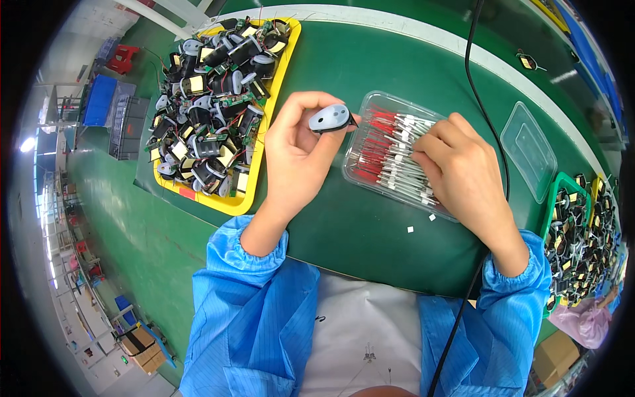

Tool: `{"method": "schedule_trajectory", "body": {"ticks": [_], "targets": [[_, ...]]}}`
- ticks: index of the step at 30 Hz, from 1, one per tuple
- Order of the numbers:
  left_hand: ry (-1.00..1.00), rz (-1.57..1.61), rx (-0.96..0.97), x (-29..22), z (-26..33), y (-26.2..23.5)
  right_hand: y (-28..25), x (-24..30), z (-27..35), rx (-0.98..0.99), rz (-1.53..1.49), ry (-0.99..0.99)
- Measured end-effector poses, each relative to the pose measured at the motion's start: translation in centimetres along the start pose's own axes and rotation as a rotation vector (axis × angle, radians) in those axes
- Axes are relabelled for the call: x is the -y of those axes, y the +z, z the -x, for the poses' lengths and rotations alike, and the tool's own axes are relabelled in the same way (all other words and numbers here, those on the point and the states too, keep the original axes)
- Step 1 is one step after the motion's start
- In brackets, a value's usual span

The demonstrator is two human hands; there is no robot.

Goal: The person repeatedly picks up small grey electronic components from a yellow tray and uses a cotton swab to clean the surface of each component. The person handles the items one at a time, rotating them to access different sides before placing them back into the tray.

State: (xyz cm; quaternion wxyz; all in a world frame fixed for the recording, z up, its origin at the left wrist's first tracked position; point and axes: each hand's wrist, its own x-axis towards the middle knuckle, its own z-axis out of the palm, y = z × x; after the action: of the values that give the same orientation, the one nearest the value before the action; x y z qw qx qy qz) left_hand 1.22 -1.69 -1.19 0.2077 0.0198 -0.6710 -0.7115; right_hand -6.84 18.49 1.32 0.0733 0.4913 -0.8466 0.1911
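Left fingers — around grey device

Worn on the person's head, the left of two side-by-side fisheye cameras looks steeply down past the white shirt onto the green worktop. It sits close above the work: the left hand and right hand fall near the middle, blue sleeves coming up from the lower edge. The picture is upright, its left being the wearer's left. The lens reaches wide enough to catch the green floor and bows the white strip into an arc.
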Motion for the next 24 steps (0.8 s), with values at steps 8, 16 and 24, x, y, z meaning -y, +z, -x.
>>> {"method": "schedule_trajectory", "body": {"ticks": [8,16,24], "targets": [[-0.029,-0.047,-0.021,0.0,-0.1,-0.5,-1.8,-0.6,-0.4,-0.081,-0.191,0.090],[-0.121,0.030,0.014,-0.2,0.0,-0.4,-2.3,-0.7,-0.6,0.040,-0.530,0.170],[-0.129,0.082,0.171,-0.7,0.2,-0.5,-2.3,-0.5,-1.0,-0.036,-0.636,0.222]]}}
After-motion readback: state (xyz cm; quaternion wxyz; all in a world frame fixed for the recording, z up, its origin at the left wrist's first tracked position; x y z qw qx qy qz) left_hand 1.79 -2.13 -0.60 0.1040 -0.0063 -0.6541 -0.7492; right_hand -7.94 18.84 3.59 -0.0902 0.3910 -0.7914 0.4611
